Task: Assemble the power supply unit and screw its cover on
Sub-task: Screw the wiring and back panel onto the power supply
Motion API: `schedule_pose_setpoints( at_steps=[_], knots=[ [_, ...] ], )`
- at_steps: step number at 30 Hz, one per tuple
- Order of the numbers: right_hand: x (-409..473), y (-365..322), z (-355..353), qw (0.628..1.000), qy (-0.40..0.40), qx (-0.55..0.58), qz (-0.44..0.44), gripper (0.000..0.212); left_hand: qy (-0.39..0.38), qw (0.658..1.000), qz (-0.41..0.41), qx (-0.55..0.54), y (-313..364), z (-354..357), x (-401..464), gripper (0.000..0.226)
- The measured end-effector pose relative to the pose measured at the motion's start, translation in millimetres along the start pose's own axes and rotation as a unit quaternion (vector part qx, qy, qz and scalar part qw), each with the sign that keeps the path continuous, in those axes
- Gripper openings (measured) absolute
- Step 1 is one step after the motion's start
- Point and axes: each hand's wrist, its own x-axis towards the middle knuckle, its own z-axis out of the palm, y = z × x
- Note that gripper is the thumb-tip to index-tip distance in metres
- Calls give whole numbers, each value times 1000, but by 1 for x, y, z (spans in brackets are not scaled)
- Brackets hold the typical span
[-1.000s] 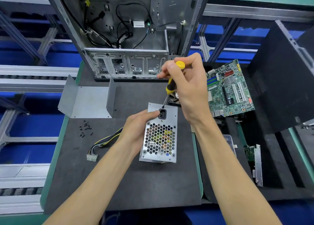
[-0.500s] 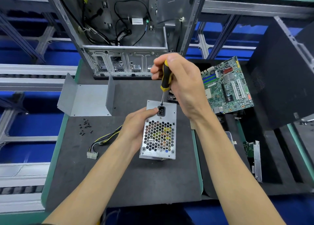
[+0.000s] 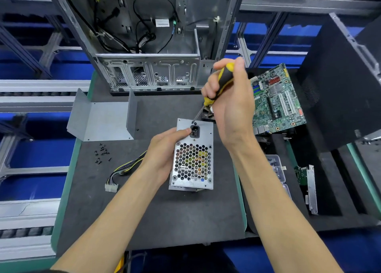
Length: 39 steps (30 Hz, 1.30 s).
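Observation:
The power supply unit (image 3: 192, 157) stands on end in the middle of the dark mat, its honeycomb grille and black power socket facing up. My left hand (image 3: 165, 151) grips its left side, thumb beside the socket. My right hand (image 3: 231, 107) holds a yellow-and-black screwdriver (image 3: 221, 83), tilted, with its tip on the unit's face just above the socket. The grey U-shaped metal cover (image 3: 103, 122) lies apart at the mat's back left. A bundle of yellow and black wires with a white connector (image 3: 112, 187) trails out to the unit's left.
Several small black screws (image 3: 102, 153) lie left of the unit. An open computer case (image 3: 148, 70) stands behind. A green motherboard (image 3: 276, 101) and a black side panel (image 3: 338, 83) are at the right, with a clear parts box (image 3: 277, 167) and a bracketed card (image 3: 309, 182).
The screwdriver handle has swung from nearly upright to leaning right, and its tip has shifted from the socket to the spot just above it. My left hand has kept its grip.

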Motion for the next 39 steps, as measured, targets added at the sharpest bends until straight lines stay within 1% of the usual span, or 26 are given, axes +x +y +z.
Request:
schedule_pose_setpoints(
  at_steps=[2,5,6,8,9,10,12,13,14,15,16,18,20,22,23,25,27,29,31,33,39],
  knots=[
    [0,-7,-9,996,12,93,4,43,8,1000,12,21,-2,1,-1,20],
    [-2,-15,-25,986,42,158,16,45,54,995,40,68,-3,5,-2,25],
    [-3,-17,-30,984,60,168,21,41,75,992,51,88,-3,6,-1,28],
    [-7,-19,-43,979,101,176,30,26,115,981,80,137,-2,9,-2,34],
    [-9,-20,-50,976,120,177,35,19,140,968,107,177,-1,11,-3,37],
    [-12,-21,-58,974,137,177,40,16,170,947,147,232,0,12,-4,40],
    [-16,-23,-75,969,166,179,45,15,220,883,245,334,3,17,-10,40],
    [-18,-24,-83,966,177,183,45,15,229,854,295,362,6,22,-14,36],
    [-20,-26,-91,963,188,188,43,14,223,834,342,371,8,31,-19,30],
    [-23,-28,-99,960,199,191,41,14,205,822,381,371,10,43,-26,22],
    [-25,-30,-107,958,209,191,39,13,176,815,410,370,10,55,-32,16],
    [-31,-34,-123,957,224,180,36,12,98,811,436,379,3,84,-45,16],
    [-38,-40,-141,956,240,167,35,12,2,809,431,401,-12,110,-55,19],
    [-45,-45,-160,952,253,168,36,16,-77,800,411,430,-31,129,-59,18],
    [-49,-47,-168,949,260,173,37,20,-107,796,391,450,-42,135,-56,17],
    [-57,-50,-185,942,275,187,40,27,-145,790,320,502,-66,142,-44,18],
    [-66,-52,-201,935,292,197,41,32,-146,775,253,561,-88,144,-25,20],
    [-76,-52,-216,929,308,202,40,33,-122,741,234,617,-108,144,-4,20],
    [-86,-51,-229,923,324,203,42,32,-93,713,236,654,-125,143,15,20],
    [-95,-50,-240,919,335,204,43,32,-79,694,246,672,-138,145,30,20],
    [-109,-49,-265,909,360,204,43,32,-84,626,286,720,-161,163,63,18]
  ],
)
